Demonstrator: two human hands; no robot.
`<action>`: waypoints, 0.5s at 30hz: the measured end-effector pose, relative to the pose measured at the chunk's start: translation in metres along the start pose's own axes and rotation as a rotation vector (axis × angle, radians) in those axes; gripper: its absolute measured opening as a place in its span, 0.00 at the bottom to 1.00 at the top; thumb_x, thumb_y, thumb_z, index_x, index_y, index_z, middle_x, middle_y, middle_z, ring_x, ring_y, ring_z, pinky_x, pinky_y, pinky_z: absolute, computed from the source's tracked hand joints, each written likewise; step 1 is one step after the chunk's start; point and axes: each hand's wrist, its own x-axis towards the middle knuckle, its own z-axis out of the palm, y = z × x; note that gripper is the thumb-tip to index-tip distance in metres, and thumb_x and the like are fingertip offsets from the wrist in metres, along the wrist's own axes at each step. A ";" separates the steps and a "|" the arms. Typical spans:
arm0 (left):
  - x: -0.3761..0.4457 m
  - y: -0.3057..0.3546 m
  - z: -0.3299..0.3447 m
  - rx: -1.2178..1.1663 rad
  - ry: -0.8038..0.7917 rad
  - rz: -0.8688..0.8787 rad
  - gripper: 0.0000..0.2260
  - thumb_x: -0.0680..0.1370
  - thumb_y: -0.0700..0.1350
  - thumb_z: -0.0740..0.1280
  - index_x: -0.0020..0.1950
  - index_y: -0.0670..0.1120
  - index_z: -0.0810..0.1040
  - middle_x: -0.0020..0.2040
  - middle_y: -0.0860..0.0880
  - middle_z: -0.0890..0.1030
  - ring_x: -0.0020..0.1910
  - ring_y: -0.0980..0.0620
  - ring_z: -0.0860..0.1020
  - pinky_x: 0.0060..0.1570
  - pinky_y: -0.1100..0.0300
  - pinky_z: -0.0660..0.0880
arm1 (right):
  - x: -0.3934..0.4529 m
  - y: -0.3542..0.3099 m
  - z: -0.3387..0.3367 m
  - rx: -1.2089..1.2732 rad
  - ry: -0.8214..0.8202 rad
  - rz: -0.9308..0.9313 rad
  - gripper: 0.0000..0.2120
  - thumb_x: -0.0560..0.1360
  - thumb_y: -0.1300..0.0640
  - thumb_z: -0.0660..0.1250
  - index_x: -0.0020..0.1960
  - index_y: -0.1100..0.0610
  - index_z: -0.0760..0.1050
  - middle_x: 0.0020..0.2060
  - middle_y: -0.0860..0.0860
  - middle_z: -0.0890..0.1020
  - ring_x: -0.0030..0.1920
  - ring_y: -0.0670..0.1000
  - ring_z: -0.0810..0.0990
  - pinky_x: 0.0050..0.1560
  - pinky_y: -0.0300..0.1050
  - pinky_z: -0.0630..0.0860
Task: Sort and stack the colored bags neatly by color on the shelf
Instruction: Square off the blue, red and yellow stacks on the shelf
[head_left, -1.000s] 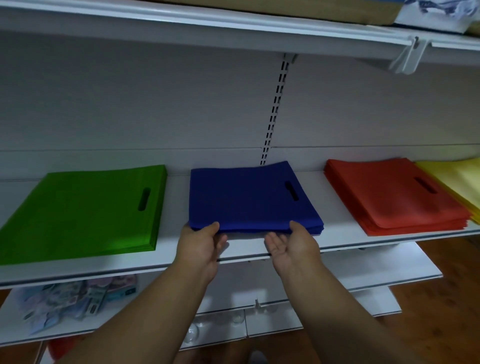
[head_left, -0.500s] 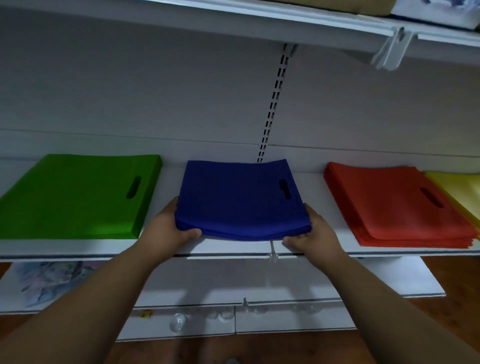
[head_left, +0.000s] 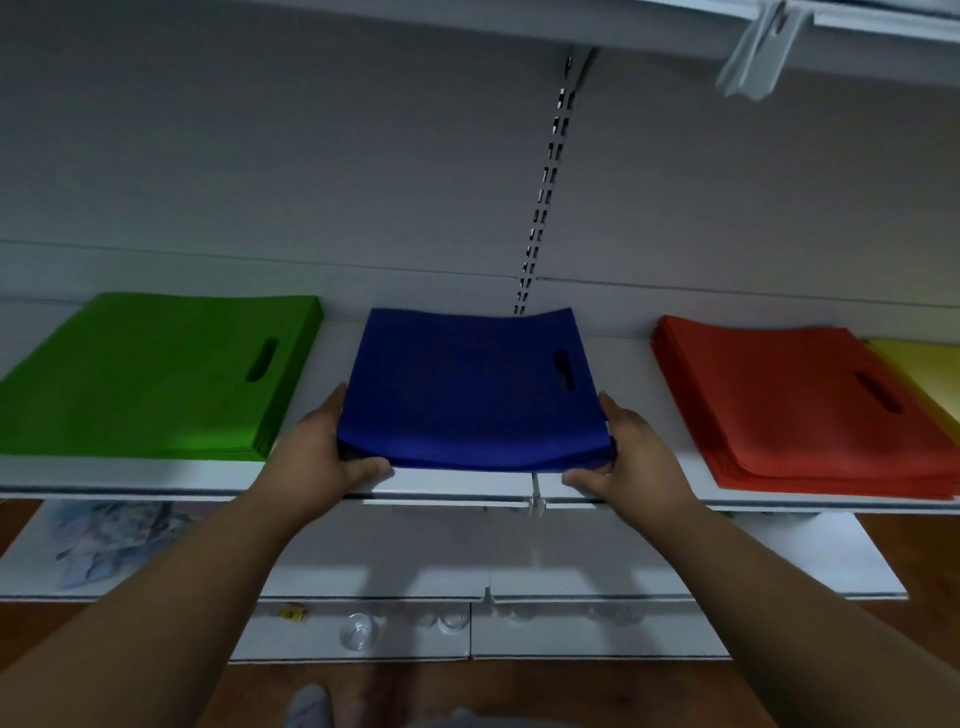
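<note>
Blue stack (head_left: 470, 395) gripped at both sides by our left hand (head_left: 317, 452) and right hand (head_left: 636, 457), fingers curled under, likely squaring edges.

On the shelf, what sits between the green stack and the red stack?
In the head view, the blue stack lies between the green stack and the red stack, with bare white shelf either side. The left hand and right hand grip its near corners.

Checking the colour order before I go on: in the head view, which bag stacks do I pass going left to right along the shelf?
green stack → blue stack, gripped at its near corners by the left hand and right hand → red stack → yellow stack, cut off by the frame edge.
</note>
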 end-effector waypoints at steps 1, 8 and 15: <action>0.001 0.000 0.000 0.006 -0.004 0.008 0.26 0.68 0.45 0.77 0.60 0.59 0.70 0.46 0.59 0.81 0.42 0.61 0.79 0.37 0.62 0.74 | 0.000 0.003 0.001 -0.019 0.015 0.005 0.30 0.62 0.50 0.76 0.60 0.43 0.69 0.47 0.44 0.79 0.42 0.46 0.80 0.37 0.39 0.75; 0.002 0.000 0.002 0.135 -0.035 0.001 0.32 0.67 0.48 0.77 0.66 0.62 0.65 0.48 0.56 0.79 0.44 0.52 0.79 0.41 0.53 0.78 | 0.001 0.020 0.004 -0.130 0.028 -0.025 0.43 0.63 0.47 0.78 0.73 0.49 0.63 0.53 0.48 0.74 0.50 0.45 0.71 0.45 0.37 0.68; 0.004 0.003 0.002 0.107 -0.044 -0.011 0.30 0.67 0.48 0.76 0.63 0.61 0.66 0.47 0.55 0.79 0.43 0.52 0.79 0.41 0.51 0.79 | -0.002 0.023 0.008 -0.075 0.034 -0.026 0.36 0.64 0.47 0.76 0.69 0.44 0.65 0.50 0.44 0.74 0.48 0.42 0.72 0.44 0.35 0.68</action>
